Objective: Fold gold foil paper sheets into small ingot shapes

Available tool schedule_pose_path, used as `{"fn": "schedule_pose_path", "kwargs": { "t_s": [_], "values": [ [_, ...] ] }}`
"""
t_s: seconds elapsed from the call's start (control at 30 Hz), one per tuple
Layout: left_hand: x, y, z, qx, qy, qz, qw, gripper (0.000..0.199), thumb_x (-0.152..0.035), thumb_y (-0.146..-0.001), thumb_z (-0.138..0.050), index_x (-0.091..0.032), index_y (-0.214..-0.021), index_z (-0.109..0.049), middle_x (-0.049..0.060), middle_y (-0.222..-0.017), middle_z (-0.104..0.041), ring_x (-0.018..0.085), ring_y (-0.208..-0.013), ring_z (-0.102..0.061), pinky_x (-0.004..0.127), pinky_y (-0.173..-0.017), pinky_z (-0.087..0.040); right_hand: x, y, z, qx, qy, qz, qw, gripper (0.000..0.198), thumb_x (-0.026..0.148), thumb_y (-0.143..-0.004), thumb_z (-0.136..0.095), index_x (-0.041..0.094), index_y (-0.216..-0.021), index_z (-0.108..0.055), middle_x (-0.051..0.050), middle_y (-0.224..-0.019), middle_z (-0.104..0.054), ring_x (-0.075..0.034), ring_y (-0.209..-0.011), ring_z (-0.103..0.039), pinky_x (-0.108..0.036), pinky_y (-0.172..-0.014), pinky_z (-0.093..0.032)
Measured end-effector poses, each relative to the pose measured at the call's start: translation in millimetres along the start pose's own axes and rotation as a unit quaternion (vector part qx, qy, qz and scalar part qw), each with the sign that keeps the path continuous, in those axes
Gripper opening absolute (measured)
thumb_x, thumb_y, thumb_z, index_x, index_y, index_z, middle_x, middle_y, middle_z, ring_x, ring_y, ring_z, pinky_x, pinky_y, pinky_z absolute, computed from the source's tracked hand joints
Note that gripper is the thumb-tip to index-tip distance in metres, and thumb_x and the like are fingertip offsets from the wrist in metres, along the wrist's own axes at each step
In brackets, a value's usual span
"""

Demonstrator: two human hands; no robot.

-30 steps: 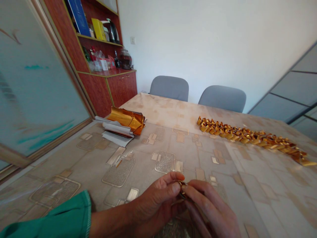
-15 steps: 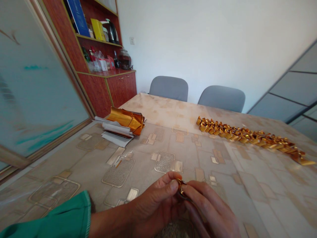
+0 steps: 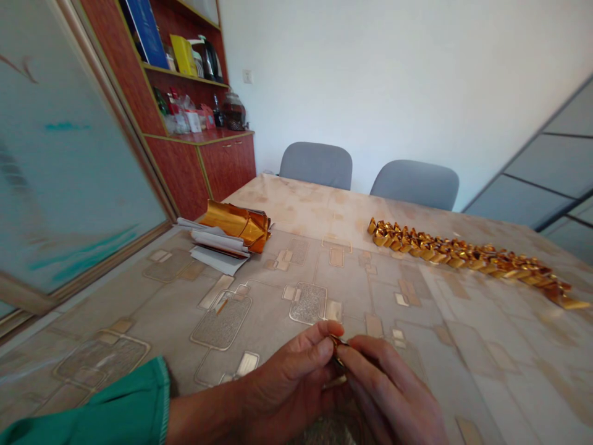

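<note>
Firstly, at far left, one green sleeve (image 3: pixel 125 395), cuff stitched in a pale thread, lying over the patterned tablecloth (image 3: pixel 269 309). Next, farther up the table, one bundle of paper sheets (image 3: pixel 236 224), gold-faced on top, with whitish sheets jutting out along its near side; I enter it as stock not yet worked, its count hidden from me by the overlap. At the centre near edge, one left hand (image 3: pixel 296 377), bare, thumb and forefinger pinching a small gold piece (image 3: pixel 338 341). This piece sits above the cloth between the two hands, mostly covered by fingers, so I cannot tell how complete its shape is; I list it as part-made. Just beside it, one right hand (image 3: pixel 393 383), bare, fingertips pressed to the same piece, so that both hands are together on it. Last, well apart at right, one long band of folded gold pieces (image 3: pixel 463 250), closely packed and running towards the right edge, its near end flaring into a flatter tip. I book this band as finished output: by my reckoning a good share is done, and the bundle at left remains.
</note>
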State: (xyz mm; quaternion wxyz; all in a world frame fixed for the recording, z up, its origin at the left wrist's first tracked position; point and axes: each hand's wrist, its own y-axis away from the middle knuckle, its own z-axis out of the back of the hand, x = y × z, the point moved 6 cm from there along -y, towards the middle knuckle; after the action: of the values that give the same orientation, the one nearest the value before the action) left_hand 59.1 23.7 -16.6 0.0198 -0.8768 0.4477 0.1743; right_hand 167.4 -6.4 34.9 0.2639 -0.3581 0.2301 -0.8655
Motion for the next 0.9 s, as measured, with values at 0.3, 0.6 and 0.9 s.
{"fn": "schedule_pose_path", "kwargs": {
  "t_s": [0.3,0.6,0.9],
  "values": [
    [0,-1,2,-0.020,-0.013,-0.009,1.000,0.026,-0.025,-0.088,-0.071,-0.019,-0.112,-0.061,0.005,-0.105,-0.066,0.015,-0.096,-0.064,0.030,-0.087,-0.043,10,-11,5,0.008,0.021,0.046,0.999,0.036,0.010,-0.096,-0.048,0.019,-0.130,-0.057,-0.009,-0.095,-0.069,-0.017,-0.079,-0.073,-0.019,-0.069,-0.061],
    [-4,-2,2,-0.023,-0.007,-0.026,0.999,0.024,-0.021,-0.086,-0.073,-0.019,-0.108,-0.064,0.003,-0.099,-0.068,0.014,-0.093,-0.066,0.027,-0.085,-0.045,12,-14,10,-0.008,0.005,0.053,0.999,0.029,0.015,-0.098,-0.049,0.020,-0.126,-0.054,-0.008,-0.096,-0.070,-0.017,-0.085,-0.071,-0.021,-0.075,-0.061],
    [-6,-6,4,-0.041,-0.029,-0.051,0.997,0.036,-0.003,-0.078,-0.076,-0.019,-0.109,-0.066,0.003,-0.104,-0.070,0.012,-0.099,-0.066,0.030,-0.100,-0.042,8,-19,13,-0.047,-0.059,0.017,0.997,0.017,0.017,-0.100,-0.047,0.023,-0.110,-0.060,-0.006,-0.096,-0.068,-0.015,-0.085,-0.069,-0.021,-0.074,-0.059]
  ]
}}
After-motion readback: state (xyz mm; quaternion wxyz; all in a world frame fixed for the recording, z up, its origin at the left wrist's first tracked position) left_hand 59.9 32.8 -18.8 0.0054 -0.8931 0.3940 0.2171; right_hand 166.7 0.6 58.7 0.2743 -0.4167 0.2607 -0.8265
